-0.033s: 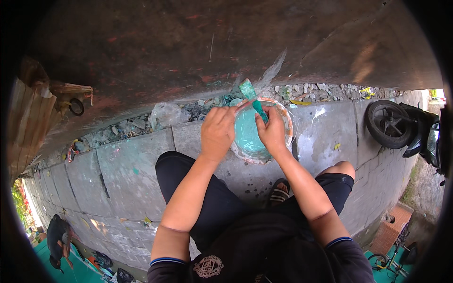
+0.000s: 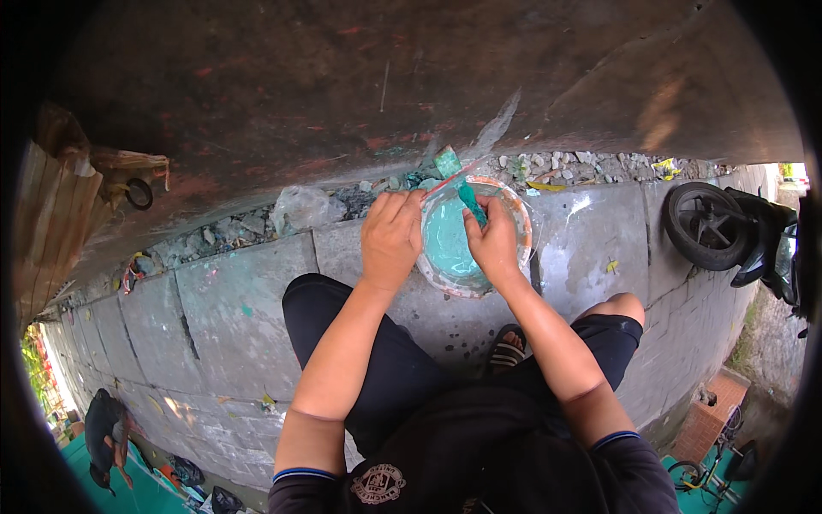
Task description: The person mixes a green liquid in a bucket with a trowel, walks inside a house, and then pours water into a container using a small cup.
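A round white pail (image 2: 519, 224) holding teal paint (image 2: 447, 243) stands on the concrete ledge, close to the wall. A clear plastic sheet seems to lie over its rim. My left hand (image 2: 390, 236) grips the pail's left rim, fingers curled over the edge. My right hand (image 2: 494, 242) reaches over the paint and pinches a paint-coated teal stick (image 2: 469, 202) that slants up toward the pail's far rim. A teal-smeared scrap (image 2: 447, 160) lies just beyond the pail. I am squatting, with my knees on either side and a sandalled foot (image 2: 507, 349) below the pail.
A rusty brown wall (image 2: 360, 77) rises straight ahead, with gravel and litter (image 2: 257, 224) along its foot. A parked scooter (image 2: 728, 231) stands at the right. The ledge (image 2: 231, 300) drops off behind me. Another person (image 2: 107, 433) crouches on green ground at the lower left.
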Demonstrator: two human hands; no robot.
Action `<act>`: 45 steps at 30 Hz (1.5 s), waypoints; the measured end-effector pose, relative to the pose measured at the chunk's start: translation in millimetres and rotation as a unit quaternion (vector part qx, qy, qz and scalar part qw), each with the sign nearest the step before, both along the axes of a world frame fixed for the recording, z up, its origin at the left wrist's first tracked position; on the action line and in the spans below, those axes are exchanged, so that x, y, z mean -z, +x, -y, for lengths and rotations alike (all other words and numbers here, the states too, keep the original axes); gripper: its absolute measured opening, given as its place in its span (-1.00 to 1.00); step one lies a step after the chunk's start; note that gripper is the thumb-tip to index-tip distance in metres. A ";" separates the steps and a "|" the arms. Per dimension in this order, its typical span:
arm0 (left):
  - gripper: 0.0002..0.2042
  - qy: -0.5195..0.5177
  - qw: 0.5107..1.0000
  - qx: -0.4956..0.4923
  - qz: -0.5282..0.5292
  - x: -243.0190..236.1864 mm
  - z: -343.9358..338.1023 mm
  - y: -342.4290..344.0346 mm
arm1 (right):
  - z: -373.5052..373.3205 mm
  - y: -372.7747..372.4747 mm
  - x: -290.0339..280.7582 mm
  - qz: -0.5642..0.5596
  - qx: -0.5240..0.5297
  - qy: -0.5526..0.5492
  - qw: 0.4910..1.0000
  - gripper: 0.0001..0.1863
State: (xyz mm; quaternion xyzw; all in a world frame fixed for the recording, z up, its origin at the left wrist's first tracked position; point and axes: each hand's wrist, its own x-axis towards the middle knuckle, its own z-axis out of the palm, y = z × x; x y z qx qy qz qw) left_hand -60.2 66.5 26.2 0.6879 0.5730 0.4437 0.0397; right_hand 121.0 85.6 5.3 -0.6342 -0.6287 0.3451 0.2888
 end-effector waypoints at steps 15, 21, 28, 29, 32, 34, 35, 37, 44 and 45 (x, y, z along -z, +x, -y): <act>-0.80 -0.030 0.996 -0.044 -0.069 24.6 -6.3 -9.0 | 20.0 11.2 -8.4 -0.047 0.011 0.019 0.999 -0.72; -0.83 -0.075 0.994 -0.050 -0.058 25.5 -2.9 -8.7 | 33.4 60.6 17.9 0.150 -0.035 -0.090 0.984 -0.68; -0.84 -0.066 0.997 -0.027 -0.025 26.1 -5.7 -9.3 | 18.7 44.7 64.0 0.267 -0.122 -0.108 0.950 -0.67; -0.85 -0.061 0.998 -0.026 -0.010 26.7 -6.0 -9.6 | 18.2 40.9 62.5 0.263 -0.130 -0.122 0.948 -0.68; -0.85 -0.047 0.999 -0.024 0.012 25.2 -4.4 -13.3 | 22.2 36.2 39.5 0.243 -0.130 -0.126 0.953 -0.69; -0.85 -0.029 0.999 -0.026 0.019 19.1 -2.2 -18.0 | 29.5 37.7 -4.0 0.208 -0.096 -0.089 0.969 -0.68; -0.86 -0.015 0.999 -0.021 0.026 14.7 -2.3 -16.8 | 28.4 40.3 -32.4 0.175 -0.080 -0.128 0.973 -0.68; -0.85 -0.005 0.999 -0.024 0.045 7.9 -1.1 -14.2 | 27.3 42.9 -52.7 0.161 -0.063 -0.050 0.984 -0.69; -0.82 -0.008 0.997 0.044 0.066 1.2 1.3 -6.2 | -11.2 3.8 -19.2 0.134 -0.056 0.081 0.986 -0.70; -0.81 -0.016 0.996 0.067 0.052 2.4 2.1 -3.1 | -12.7 -4.0 -17.8 0.125 -0.052 0.070 0.988 -0.70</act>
